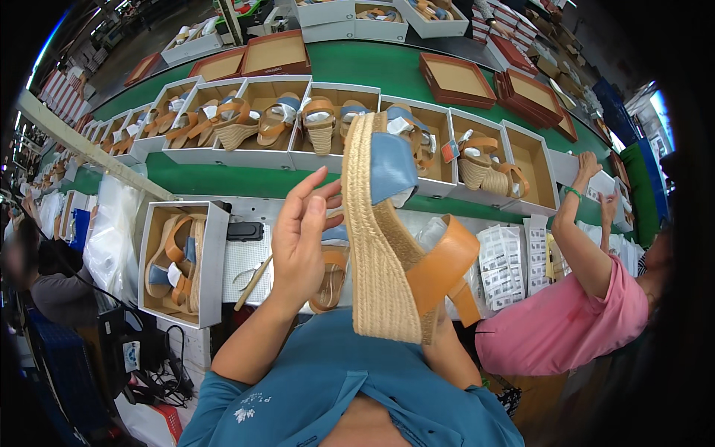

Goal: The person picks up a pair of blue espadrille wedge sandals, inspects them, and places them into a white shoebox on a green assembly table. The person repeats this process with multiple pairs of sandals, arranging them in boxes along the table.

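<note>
Above bench (269, 208), L hand (299, 231) raised & spread, R hand (444, 325) gripping wedge sandal (376, 246) fr. behind

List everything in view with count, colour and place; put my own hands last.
Raised sandal: one, tan and blue, before the chest
Near box: one, white, left, sandals inside
Lower sandal: at least one, tan, on the table, partly hidden
Row boxes: many, white, on the green surface, most holding sandals
Shallow lids: several, red-brown, far side
Label sheets: several, white, right of the raised sandal
Handled tool: one, tan, right of the near box
Case: one, black, above the tool
Plastic bag: at least one, clear, left
Co-workers: at least two, pink-shirted right, grey-sleeved left
Left hand: one, open, beside the sole
Right hand: one, mostly hidden behind the heel
</note>
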### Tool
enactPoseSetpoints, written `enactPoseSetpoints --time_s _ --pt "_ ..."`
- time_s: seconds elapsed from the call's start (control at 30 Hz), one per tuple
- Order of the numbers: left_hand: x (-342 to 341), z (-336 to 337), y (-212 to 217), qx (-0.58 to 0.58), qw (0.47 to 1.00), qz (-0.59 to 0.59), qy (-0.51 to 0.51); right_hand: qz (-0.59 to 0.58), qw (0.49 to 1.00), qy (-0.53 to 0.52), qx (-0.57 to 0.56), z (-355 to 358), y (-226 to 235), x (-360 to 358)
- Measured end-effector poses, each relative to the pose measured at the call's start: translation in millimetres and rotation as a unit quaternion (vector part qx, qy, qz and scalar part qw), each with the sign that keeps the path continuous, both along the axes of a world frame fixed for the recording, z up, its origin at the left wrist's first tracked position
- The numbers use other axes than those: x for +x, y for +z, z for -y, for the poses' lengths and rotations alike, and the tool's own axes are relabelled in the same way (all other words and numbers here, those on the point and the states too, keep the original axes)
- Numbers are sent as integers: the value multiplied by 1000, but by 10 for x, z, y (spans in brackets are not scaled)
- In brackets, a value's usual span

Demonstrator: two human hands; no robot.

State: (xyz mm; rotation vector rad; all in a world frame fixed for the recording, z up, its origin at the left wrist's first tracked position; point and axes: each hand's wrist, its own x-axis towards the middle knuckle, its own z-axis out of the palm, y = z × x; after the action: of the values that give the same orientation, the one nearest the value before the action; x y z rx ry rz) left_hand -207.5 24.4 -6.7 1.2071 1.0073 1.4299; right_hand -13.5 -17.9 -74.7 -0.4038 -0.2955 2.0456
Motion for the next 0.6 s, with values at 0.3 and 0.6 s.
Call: enactPoseSetpoints --time_s 0.3,0.6 --pt "27 277 -676 -167 743 596 -256 619 503 -166 579 118 362 -506" --pt "-369 127 -690 -197 794 507 -272 459 762 -227 396 122 215 -512"
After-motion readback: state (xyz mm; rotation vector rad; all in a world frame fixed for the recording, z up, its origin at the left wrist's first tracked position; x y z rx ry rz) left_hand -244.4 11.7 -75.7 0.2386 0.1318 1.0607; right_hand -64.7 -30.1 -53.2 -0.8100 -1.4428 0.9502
